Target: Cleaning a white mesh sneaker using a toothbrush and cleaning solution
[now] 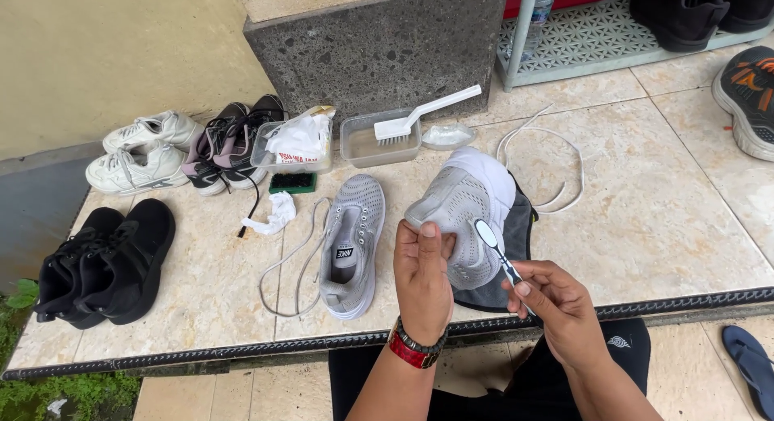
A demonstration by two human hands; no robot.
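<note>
My left hand [422, 277] grips a light grey mesh shoe [461, 211], holding it up with its toe pointing away from me. My right hand [555, 302] pinches a small toothbrush [495, 248] by its handle, and the bristle head rests against the side of the shoe. A dark grey cloth [516, 235] lies on the tiled ledge under the held shoe. The matching grey shoe [352, 245] lies flat to the left, its lace [289, 268] pulled out and looped beside it.
A clear tub [379, 147] with a white scrub brush [424, 114] stands at the back, beside another tub holding a plastic bag [298, 139]. White [141, 153], dark [232, 143] and black [105, 261] shoe pairs sit left. A white lace [556, 163] lies right. A metal rack [613, 34] stands behind.
</note>
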